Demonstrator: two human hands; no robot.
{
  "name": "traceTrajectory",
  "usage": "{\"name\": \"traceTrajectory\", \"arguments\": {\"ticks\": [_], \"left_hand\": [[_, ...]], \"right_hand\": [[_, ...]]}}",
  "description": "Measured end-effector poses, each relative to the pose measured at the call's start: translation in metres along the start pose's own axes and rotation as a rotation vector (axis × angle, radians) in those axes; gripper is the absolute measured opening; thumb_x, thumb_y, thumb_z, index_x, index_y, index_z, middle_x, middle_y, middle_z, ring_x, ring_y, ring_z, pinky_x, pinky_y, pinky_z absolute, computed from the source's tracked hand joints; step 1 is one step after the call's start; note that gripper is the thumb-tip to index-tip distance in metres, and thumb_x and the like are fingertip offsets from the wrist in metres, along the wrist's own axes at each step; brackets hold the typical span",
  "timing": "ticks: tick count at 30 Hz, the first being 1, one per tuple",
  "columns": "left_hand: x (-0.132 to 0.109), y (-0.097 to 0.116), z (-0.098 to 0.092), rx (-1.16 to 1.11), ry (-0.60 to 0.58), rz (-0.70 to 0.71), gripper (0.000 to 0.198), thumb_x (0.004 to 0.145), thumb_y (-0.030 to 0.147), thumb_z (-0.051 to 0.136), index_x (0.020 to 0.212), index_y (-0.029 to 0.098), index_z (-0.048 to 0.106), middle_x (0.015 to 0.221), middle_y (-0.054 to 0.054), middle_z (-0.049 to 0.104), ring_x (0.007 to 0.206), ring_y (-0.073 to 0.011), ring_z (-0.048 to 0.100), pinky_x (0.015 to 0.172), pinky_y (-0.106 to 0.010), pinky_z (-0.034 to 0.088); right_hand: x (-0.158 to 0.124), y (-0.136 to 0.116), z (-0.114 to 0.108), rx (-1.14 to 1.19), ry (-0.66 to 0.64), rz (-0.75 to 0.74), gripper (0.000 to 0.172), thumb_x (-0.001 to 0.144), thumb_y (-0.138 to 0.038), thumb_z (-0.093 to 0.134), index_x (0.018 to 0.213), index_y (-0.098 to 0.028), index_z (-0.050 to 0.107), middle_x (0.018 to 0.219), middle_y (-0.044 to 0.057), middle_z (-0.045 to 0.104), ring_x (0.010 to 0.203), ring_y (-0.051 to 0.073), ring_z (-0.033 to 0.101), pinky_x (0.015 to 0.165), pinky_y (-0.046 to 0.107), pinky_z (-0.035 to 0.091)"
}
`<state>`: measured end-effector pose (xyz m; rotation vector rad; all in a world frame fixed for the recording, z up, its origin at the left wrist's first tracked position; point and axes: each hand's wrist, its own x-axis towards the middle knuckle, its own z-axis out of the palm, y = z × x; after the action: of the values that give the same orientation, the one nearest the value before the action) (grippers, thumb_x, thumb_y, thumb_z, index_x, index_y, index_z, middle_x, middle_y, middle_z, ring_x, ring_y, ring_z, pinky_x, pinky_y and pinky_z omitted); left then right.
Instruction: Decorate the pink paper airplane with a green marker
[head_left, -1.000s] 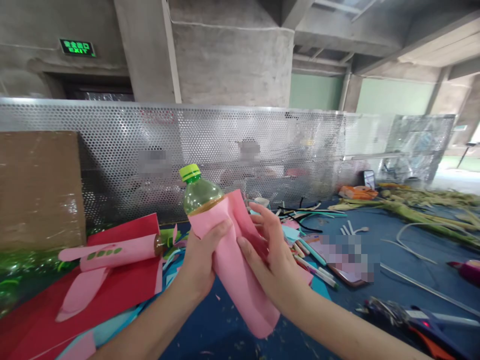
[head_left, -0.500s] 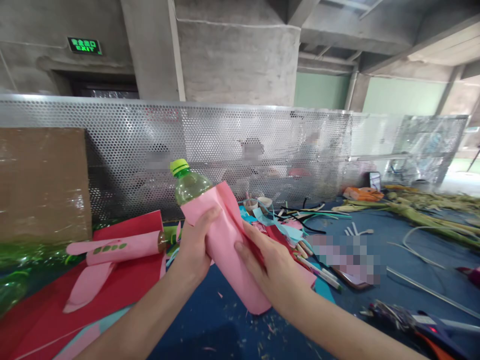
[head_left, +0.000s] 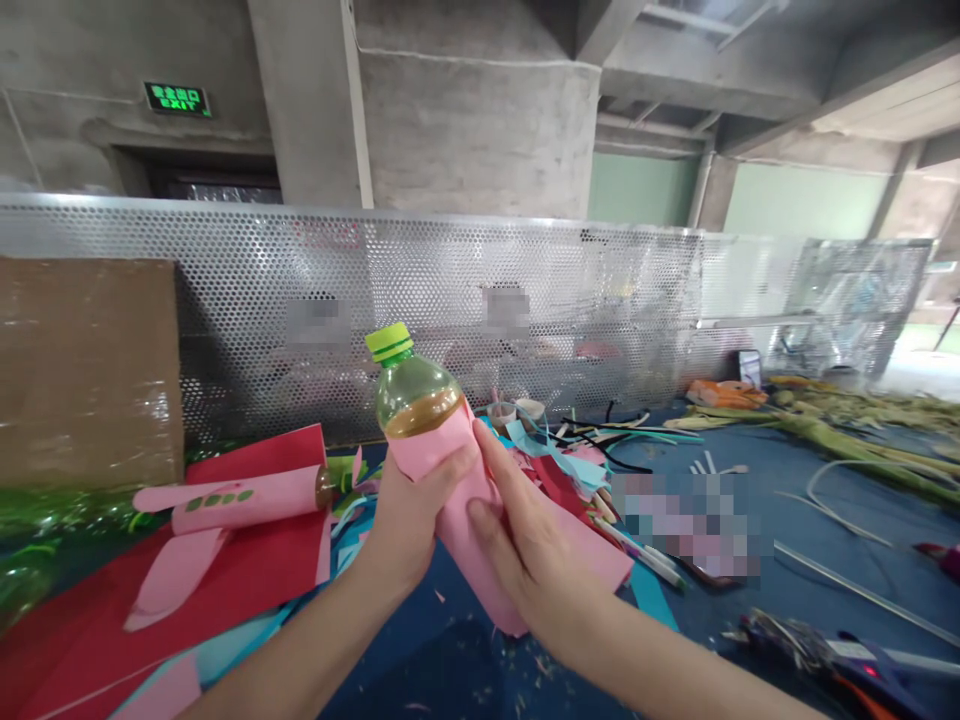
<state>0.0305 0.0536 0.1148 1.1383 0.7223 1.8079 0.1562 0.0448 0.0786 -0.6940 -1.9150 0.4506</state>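
A green plastic bottle [head_left: 415, 385] with a bright green cap tilts to the left above the table, brownish inside below its shoulder. Pink paper [head_left: 480, 560] wraps its body. My left hand [head_left: 416, 510] grips the wrapped bottle from the left, thumb across the paper's front. From the right, my right hand [head_left: 532, 540] closes around it, fingers along the paper's right side. Fingers behind the bottle are hidden. To the left, a similar bottle wrapped in pink paper [head_left: 247, 500], with green leaf-shaped pieces and pink wing-like flaps, lies on red sheets [head_left: 281, 560].
A hot glue gun [head_left: 832, 655] with a red light lies at front right. Behind it are a phone [head_left: 709, 550], blurred over, and coiled clear tubing [head_left: 832, 480]. Markers [head_left: 645, 550] and paper scraps lie right of centre. A perforated metal screen [head_left: 435, 270] borders the far side.
The bottle has come slightly right and lower. The paper's upper edge now sits lower on it, showing the brown part, and the flap on the right lies closer against the bottle.
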Motion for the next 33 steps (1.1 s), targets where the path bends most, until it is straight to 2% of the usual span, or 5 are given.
{"name": "traceTrajectory", "arguments": {"ticks": [8,14,19,25,33], "left_hand": [[0.001,0.0,0.001,-0.014,-0.001,-0.013,0.045,0.058,0.027,0.088,0.099,0.02,0.07,0.1,-0.005,0.076,0.097,-0.0263,0.071,0.084,-0.033,0.058],[0.004,0.006,0.002,-0.063,0.034,-0.113,0.038,0.055,0.032,0.088,0.084,0.017,0.068,0.08,-0.003,0.074,0.068,-0.021,0.07,0.063,-0.03,0.059],[0.005,0.003,0.001,-0.125,0.073,-0.168,0.034,0.055,0.028,0.086,0.082,0.015,0.068,0.077,-0.003,0.072,0.066,-0.0186,0.068,0.06,-0.027,0.059],[0.009,-0.012,-0.002,-0.083,0.113,-0.217,0.036,0.054,0.031,0.086,0.08,0.015,0.068,0.073,-0.004,0.072,0.068,-0.0229,0.07,0.064,-0.031,0.061],[0.015,-0.014,-0.001,-0.094,0.072,-0.307,0.033,0.059,0.028,0.087,0.086,0.016,0.072,0.075,-0.002,0.078,0.059,-0.0202,0.072,0.054,-0.024,0.061]], "right_hand": [[-0.004,0.003,0.007,0.018,0.054,0.008,0.063,0.101,-0.025,0.042,0.159,-0.031,0.02,0.165,0.005,0.027,0.151,0.025,0.023,0.12,0.054,0.031],[0.007,0.003,-0.009,0.156,0.055,0.126,0.061,0.095,-0.04,0.055,0.152,-0.026,0.038,0.152,0.011,0.05,0.137,0.029,0.051,0.111,0.051,0.046],[0.012,0.009,-0.014,0.083,-0.038,0.213,0.046,0.094,-0.048,0.053,0.133,-0.023,0.059,0.117,0.012,0.074,0.108,0.031,0.071,0.085,0.045,0.062],[0.017,0.024,-0.018,0.076,-0.123,0.306,0.042,0.091,-0.049,0.055,0.118,-0.019,0.067,0.092,0.01,0.076,0.081,0.029,0.073,0.067,0.04,0.063],[0.027,0.033,-0.032,0.292,-0.246,0.541,0.057,0.081,-0.055,0.069,0.129,-0.025,0.062,0.111,0.006,0.075,0.098,0.027,0.073,0.076,0.038,0.063]]}}
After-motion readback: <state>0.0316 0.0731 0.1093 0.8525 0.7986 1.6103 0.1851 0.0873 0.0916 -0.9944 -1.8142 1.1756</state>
